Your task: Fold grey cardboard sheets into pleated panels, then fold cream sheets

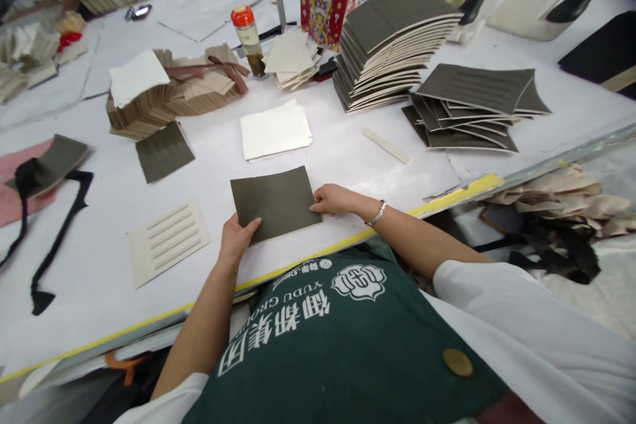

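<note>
A dark grey-green panel [275, 204] is held flat just above or on the white table, near its front edge. My left hand [237, 235] grips its lower left corner, thumb on top. At its right edge, my right hand [332, 200] pinches the panel between thumb and fingers. Behind the panel lies a small stack of white sheets [275, 130]. A cream board with raised ribs [169, 240] rests to the left, with a smaller dark piece [165, 152] beyond it.
Tall stacked dark panels [392, 33] and a looser dark pile [472, 106] stand at the right. Farther back are a red box [325, 3], a red-capped bottle [248, 40] and a row of beige pieces [173, 89]. Black straps [59, 232] lie far left.
</note>
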